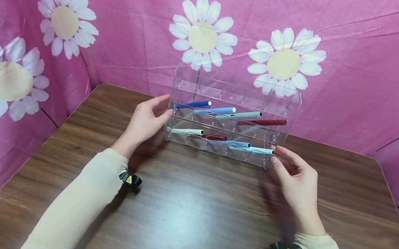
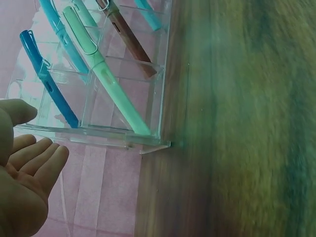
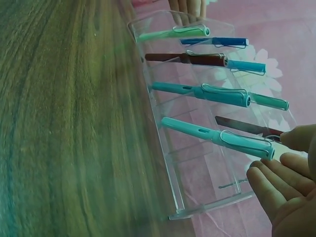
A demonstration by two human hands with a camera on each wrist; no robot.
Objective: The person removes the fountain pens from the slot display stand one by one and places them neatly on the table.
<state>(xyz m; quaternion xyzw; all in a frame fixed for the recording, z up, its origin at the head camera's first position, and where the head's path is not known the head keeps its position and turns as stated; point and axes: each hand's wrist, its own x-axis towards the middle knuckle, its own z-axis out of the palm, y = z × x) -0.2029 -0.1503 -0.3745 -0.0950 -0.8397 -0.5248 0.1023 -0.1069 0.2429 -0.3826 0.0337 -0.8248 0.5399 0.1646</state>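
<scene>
A clear acrylic pen rack (image 1: 215, 148) stands toward the back of the table, with capped pens lying across two of its tiers. On the upper of these rest a dark blue pen (image 1: 194, 105), a light blue one, a green one and a dark red pen (image 1: 269, 122). The lower holds a pale green pen (image 2: 116, 94), a dark red one and two blue ones, including a light cyan pen (image 3: 217, 137). My left hand (image 1: 147, 121) is at the rack's left side panel, thumb and fingers apart. At the lower right corner is my right hand (image 1: 298, 183), fingers loosely extended near the cyan pen's end.
The brown wooden table (image 1: 175, 222) stretches in front of the rack. A pink cloth (image 1: 133, 21) with white daisies hangs right behind the table and on both sides. Small black wrist cameras sit at both pale sleeves.
</scene>
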